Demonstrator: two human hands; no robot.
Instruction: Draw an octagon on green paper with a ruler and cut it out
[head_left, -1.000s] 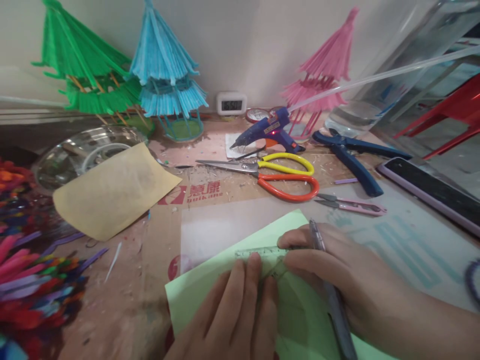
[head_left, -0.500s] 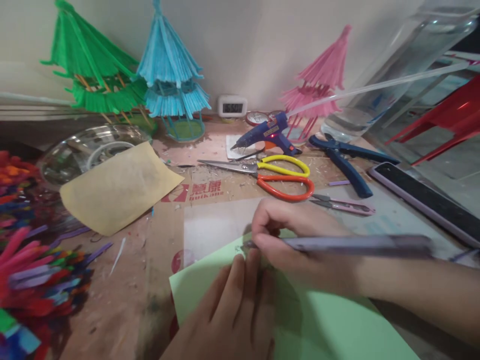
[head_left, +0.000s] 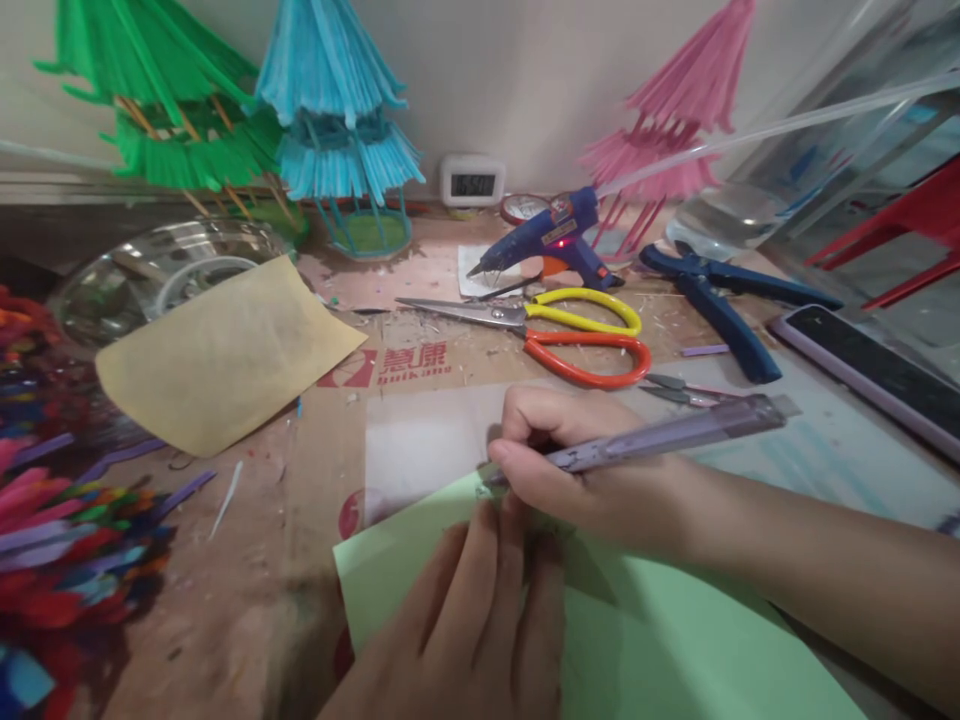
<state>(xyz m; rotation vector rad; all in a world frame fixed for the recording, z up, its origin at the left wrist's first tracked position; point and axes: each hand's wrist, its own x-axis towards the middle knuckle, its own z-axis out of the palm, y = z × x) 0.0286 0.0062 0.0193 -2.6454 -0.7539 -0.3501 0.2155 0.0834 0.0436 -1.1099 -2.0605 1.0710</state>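
Observation:
My right hand (head_left: 577, 450) grips a translucent purple pen (head_left: 667, 435), its tip resting on a light green sheet of paper (head_left: 660, 640) near the sheet's upper edge. Small dark marks show on the paper by the tip. Just below, my left hand (head_left: 480, 610) lies flat with fingers stretched out, pressing on the same sheet. A white sheet (head_left: 427, 440) lies partly under the green one. Beyond my right hand are scissors (head_left: 510, 315) with one yellow and one red handle, and small thread snips (head_left: 686, 390) partly behind the hand.
A blue glue gun (head_left: 547, 240) with a red light stands behind the scissors. Right of it lie blue pliers (head_left: 712, 290) and a phone (head_left: 877, 380). Green, blue (head_left: 337, 100) and pink umbrella-like models stand at the back. Left are tan paper (head_left: 232, 350), a metal bowl and colourful strips (head_left: 75, 560).
My view has shifted slightly, so the background sits higher. The pen's back end has swung away from me and stands more steeply; its tip stays near the same marks. My left hand stays on the paper.

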